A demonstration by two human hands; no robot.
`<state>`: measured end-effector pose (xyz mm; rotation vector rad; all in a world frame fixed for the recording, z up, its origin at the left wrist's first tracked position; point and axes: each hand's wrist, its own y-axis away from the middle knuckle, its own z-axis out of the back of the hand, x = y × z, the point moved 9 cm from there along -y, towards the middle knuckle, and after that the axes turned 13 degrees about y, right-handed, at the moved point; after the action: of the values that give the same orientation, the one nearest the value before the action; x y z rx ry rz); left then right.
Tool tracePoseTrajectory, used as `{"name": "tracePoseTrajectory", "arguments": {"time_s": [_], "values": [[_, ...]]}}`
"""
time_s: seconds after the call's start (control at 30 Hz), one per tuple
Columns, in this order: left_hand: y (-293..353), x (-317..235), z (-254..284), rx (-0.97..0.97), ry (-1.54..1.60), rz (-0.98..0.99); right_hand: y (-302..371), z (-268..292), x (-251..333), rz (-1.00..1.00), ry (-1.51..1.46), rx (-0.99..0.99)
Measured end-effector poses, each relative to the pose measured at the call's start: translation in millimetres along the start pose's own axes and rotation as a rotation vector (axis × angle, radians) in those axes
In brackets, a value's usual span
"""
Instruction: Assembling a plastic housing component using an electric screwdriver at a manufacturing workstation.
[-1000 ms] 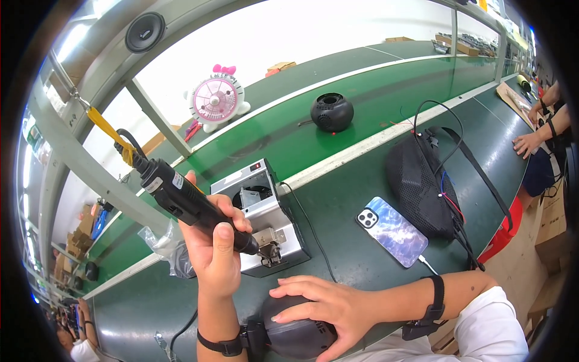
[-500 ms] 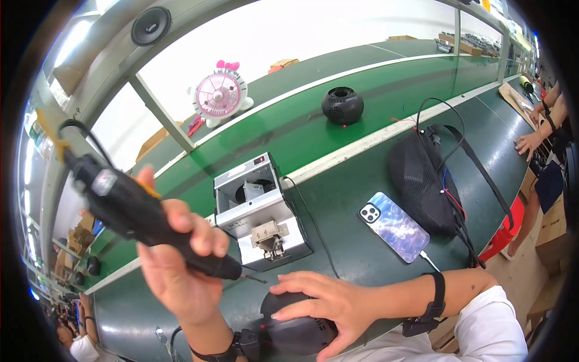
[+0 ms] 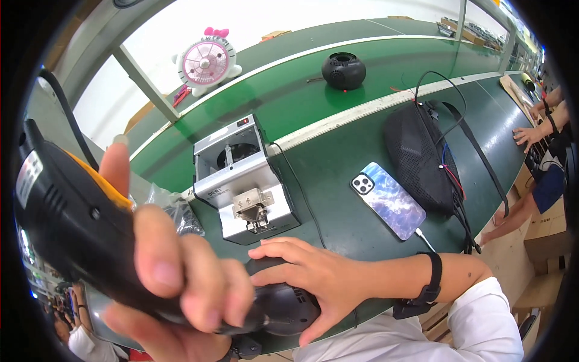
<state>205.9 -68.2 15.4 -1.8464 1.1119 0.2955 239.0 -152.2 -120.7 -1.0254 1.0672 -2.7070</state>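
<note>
A black electric screwdriver (image 3: 78,229) with a yellow-orange strip is gripped in my left hand (image 3: 196,280), its body slanting down to the right. The screwdriver's front end is at the left side of a black round housing (image 3: 289,312), by a screw or bit that I cannot make out clearly. My right hand (image 3: 319,274) lies over that housing, fingers across its top and thumb along its near side, holding it on the table's front edge. My left fingers partly hide the screwdriver's front.
Behind my hands stands a silver machine (image 3: 247,187) with a metal fixture. A phone (image 3: 389,202) with a cable and a black mesh bag (image 3: 422,160) lie to the right. Another black round housing (image 3: 344,71) and a pink-and-white fan (image 3: 207,63) stand farther back. Another person's hand (image 3: 529,137) is at far right.
My left hand has brought the screwdriver down and closer, its front end now at the housing. My right hand stays on the housing. The view has tilted downward, shifting the surroundings.
</note>
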Motion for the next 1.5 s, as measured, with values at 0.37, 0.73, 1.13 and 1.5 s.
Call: {"name": "tracePoseTrajectory", "arguments": {"time_s": [0.37, 0.73, 1.13, 1.5], "values": [[10.1, 33.0, 0.6, -0.091, -0.239, 0.021, 5.4, 0.0, -5.6, -0.007, -0.002, -0.022], [42.7, 58.4, 21.4, 0.222, -0.172, 0.263, 10.8, -17.9, -23.8, -0.231, -0.302, 0.092], [42.4, 70.9, 6.0, 0.395, -0.179, 0.221, 46.5, -39.2, -35.8, -0.429, -0.175, 0.297], [40.6, 72.5, 4.6, 0.45, -0.209, 0.262, 52.3, -21.0, -27.8, -0.536, -0.04, 0.316]]}}
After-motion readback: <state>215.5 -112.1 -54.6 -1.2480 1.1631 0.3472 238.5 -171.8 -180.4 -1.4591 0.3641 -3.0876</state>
